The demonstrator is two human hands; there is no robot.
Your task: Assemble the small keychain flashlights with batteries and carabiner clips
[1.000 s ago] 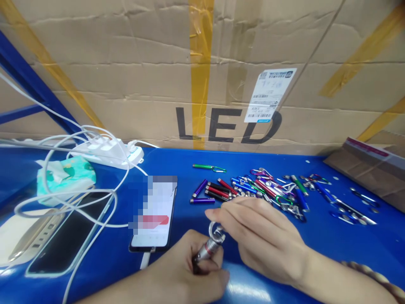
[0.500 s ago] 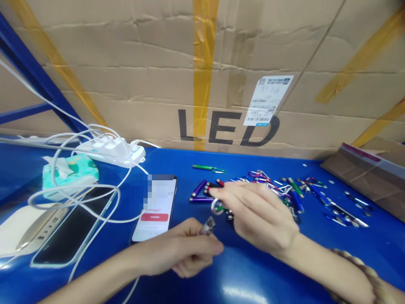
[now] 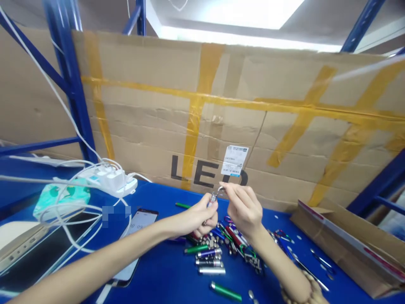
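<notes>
My left hand [image 3: 200, 215] is raised above the blue table [image 3: 164, 274], its fingers closed round a small silver keychain flashlight [image 3: 213, 198] whose top sticks up. My right hand [image 3: 243, 207] pinches a metal clip ring [image 3: 220, 188] at the flashlight's top end. Both hands meet in front of a big cardboard box [image 3: 221, 126] printed "LED". Below them lies a pile of small coloured flashlights and clips [image 3: 221, 249].
A phone [image 3: 134, 236] with a lit screen lies to the left, beside white cables [image 3: 76, 211], a power strip [image 3: 110, 179], a tissue pack [image 3: 60, 198] and a tablet [image 3: 28, 257]. An open cardboard box [image 3: 344, 249] sits at the right. Blue rack posts [image 3: 68, 80] stand behind.
Both hands have lifted off the table and reached forward, coming together with the flashlight and ring. The view has tilted up, so more of the box and rack shows.
</notes>
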